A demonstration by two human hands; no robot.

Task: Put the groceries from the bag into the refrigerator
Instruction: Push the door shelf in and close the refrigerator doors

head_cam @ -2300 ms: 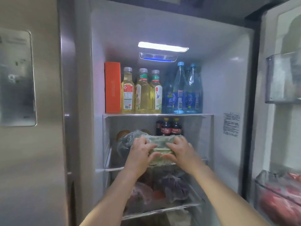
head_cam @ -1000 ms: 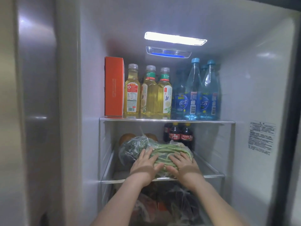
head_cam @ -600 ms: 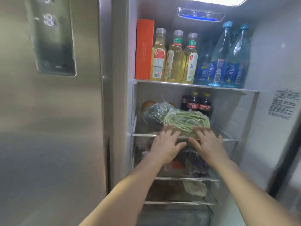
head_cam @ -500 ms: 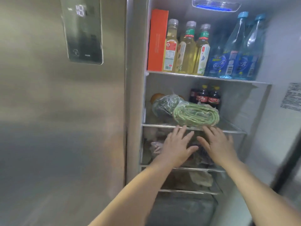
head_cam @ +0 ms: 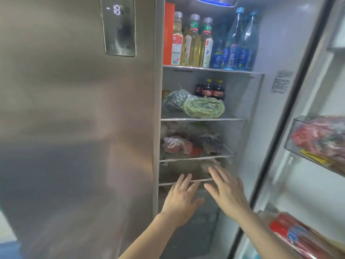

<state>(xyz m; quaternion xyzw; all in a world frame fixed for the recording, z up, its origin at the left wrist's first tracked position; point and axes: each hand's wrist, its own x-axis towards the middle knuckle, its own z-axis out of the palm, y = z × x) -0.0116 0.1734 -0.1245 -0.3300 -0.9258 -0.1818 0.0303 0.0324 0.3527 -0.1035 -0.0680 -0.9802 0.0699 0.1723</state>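
The refrigerator stands open, and a bag of coiled green long beans [head_cam: 204, 108] lies on its second glass shelf [head_cam: 203, 119], beside a darker bag of greens [head_cam: 174, 101]. My left hand [head_cam: 182, 200] and my right hand [head_cam: 226, 192] hover side by side well below that shelf, in front of the lower shelves. Both hands have spread fingers and hold nothing. No grocery bag is in view.
The top shelf holds an orange carton [head_cam: 168, 34], yellow drink bottles [head_cam: 192, 42] and blue water bottles [head_cam: 240, 40]. Small cola bottles [head_cam: 211, 89] stand behind the beans. Bagged produce [head_cam: 179, 145] fills the third shelf. The closed steel left door [head_cam: 74, 128] and the open right door's bins [head_cam: 321, 141] flank the opening.
Both hands have let go of the bag of long beans on the second shelf and drawn back and down, away from it. The view has swung left and pulled back.
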